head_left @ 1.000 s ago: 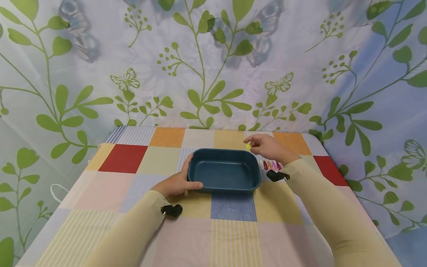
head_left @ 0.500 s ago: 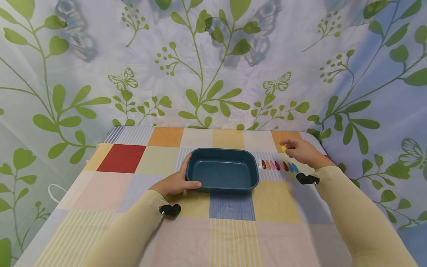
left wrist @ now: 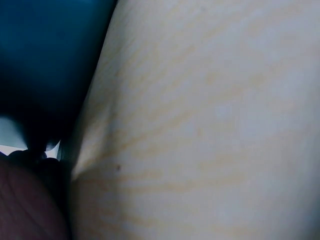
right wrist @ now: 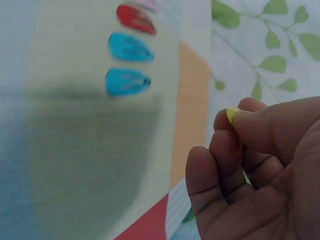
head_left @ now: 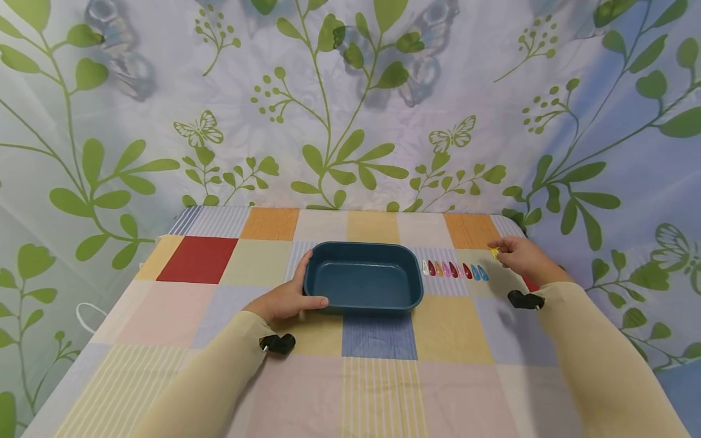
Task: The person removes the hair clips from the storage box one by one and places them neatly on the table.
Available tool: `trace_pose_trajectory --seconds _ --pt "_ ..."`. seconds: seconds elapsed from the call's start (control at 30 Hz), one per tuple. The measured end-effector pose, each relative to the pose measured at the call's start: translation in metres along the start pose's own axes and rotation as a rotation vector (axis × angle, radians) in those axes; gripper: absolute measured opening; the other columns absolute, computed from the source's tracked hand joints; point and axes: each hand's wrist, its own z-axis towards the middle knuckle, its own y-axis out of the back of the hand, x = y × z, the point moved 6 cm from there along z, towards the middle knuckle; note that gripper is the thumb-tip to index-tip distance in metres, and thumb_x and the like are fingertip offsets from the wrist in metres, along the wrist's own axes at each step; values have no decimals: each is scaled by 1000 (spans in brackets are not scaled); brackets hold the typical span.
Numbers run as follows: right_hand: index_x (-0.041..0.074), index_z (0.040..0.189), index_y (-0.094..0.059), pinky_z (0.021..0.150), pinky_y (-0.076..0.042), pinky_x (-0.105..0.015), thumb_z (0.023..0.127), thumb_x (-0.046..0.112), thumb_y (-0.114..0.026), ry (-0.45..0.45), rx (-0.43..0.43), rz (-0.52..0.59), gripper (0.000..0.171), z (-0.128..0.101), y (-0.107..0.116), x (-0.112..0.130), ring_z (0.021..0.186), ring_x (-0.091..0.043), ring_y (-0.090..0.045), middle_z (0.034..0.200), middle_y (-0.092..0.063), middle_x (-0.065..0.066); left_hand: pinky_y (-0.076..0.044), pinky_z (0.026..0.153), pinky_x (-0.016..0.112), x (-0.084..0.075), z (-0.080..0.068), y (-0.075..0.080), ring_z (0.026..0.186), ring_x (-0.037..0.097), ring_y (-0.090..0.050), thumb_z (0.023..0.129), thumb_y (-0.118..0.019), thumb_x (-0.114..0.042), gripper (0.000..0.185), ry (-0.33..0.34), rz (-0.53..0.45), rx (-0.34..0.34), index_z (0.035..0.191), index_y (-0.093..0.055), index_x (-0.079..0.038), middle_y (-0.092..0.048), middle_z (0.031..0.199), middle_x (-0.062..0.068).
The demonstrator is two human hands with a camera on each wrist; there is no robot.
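Observation:
A dark blue tray (head_left: 364, 285) sits mid-table. My left hand (head_left: 289, 296) grips its left rim (left wrist: 45, 55), thumb along the front edge. To the tray's right lies a row of several coloured hair clips (head_left: 452, 269); two blue clips (right wrist: 128, 65) and a red one (right wrist: 136, 19) show in the right wrist view. My right hand (head_left: 520, 255) hovers just past the row's right end and pinches a small yellow clip (head_left: 495, 252) between thumb and fingertips (right wrist: 233, 113).
A patchwork checkered cloth (head_left: 378, 371) covers the table. A leaf-and-butterfly curtain (head_left: 350, 103) hangs close behind and on both sides. The table's right edge lies just beyond my right hand. Black wrist camera mounts (head_left: 277, 344) sit at both cuffs.
My right hand has carried the yellow clip rightwards from above the tray's back right corner to beyond the end of the clip row. The left hand has stayed on the tray.

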Motion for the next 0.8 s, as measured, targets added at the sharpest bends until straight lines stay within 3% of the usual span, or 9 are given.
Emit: trace_pose_trajectory --seconds 0.3,0.57,0.8 --pt "-11 140 -52 71 -48 -29 101 7 -56 -34 38 12 44 -3 -4 -21 84 -19 -56 103 -62 -15 -32 121 64 1 0 0 148 47 -40 85 -82 -59 129 -10 0 4 166 17 -41 -10 175 23" --pt "-12 134 -55 71 -50 -30 99 5 -59 -77 42 -40 40 -5 -8 -37 83 -21 -58 100 -64 -18 -31 121 65 0 2 -1 150 46 -38 85 -81 -59 129 -13 2 10 166 18 -40 -9 175 22" --pt "-13 131 -60 67 -50 -28 97 5 -61 -38 2 -82 38 -7 -11 -43 80 -18 -59 103 -69 -23 -32 121 65 -1 0 0 149 48 -39 85 -81 -60 129 -5 10 14 165 19 -40 -6 175 24"
